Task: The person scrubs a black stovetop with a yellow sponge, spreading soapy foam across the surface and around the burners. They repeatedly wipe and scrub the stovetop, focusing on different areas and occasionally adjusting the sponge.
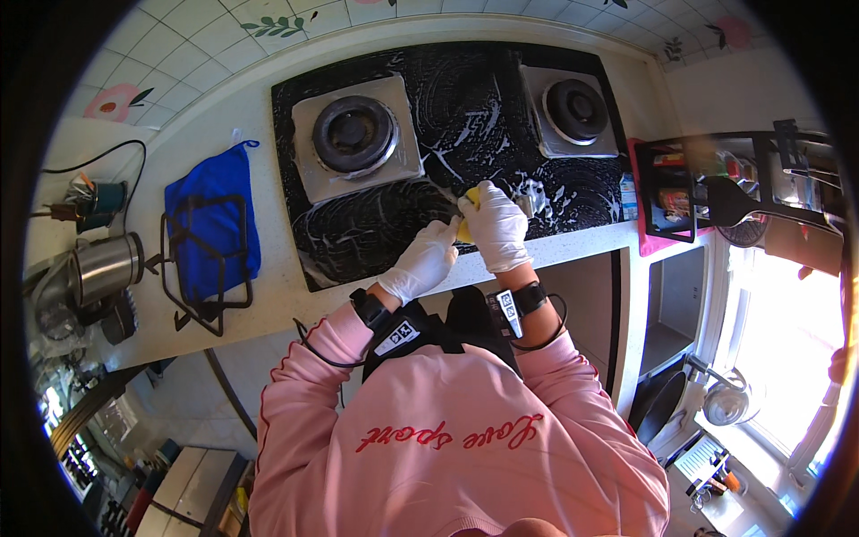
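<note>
My right hand [495, 227], in a white glove, grips a yellow sponge [466, 231] over the near part of a black glass gas cooktop [463, 101]. Close against the sponge, from the left, is my left hand [424, 260], also gloved; its fingertips meet the sponge, and whether they grip it too is hard to tell. White foam and swirled smears cover much of the glass. A left burner [354, 134] and a right burner [576, 111] sit on square metal plates. Just right of my right hand, a foam-covered item [530, 198] lies on the glass.
On the left counter, a black pan support [208, 255] rests on a blue cloth [231, 181], beside a steel canister [107, 268]. Another black pan support [671, 225] lies over a pink cloth [651, 243] at the right, near a rack of packets. The counter's front edge runs before me.
</note>
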`<move>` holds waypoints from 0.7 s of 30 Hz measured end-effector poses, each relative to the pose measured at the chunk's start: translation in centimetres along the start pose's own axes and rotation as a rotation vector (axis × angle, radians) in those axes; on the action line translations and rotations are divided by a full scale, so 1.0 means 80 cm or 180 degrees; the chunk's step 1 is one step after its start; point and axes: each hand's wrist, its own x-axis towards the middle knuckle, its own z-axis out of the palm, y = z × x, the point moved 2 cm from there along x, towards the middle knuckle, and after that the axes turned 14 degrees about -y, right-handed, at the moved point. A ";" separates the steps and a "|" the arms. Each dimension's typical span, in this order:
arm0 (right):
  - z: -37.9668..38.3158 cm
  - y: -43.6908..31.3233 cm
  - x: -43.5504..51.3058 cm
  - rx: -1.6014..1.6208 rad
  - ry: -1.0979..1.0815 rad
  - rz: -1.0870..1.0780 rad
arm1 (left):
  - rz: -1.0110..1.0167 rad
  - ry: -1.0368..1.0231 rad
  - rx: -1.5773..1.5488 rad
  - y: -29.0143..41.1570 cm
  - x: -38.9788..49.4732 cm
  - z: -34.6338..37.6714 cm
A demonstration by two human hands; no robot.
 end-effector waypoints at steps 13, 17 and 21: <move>-0.006 -0.035 -0.038 -0.0156 0.0421 -0.0464 | -0.0141 0.0251 -0.0032 -0.002 -0.020 -0.001; 0.025 -0.033 -0.046 -0.0498 0.0241 -0.0175 | -0.0105 0.0328 0.0001 0.000 -0.029 -0.009; 0.045 -0.025 -0.071 -0.0353 0.0405 -0.0236 | -0.0250 0.0152 -0.0263 0.002 -0.034 -0.012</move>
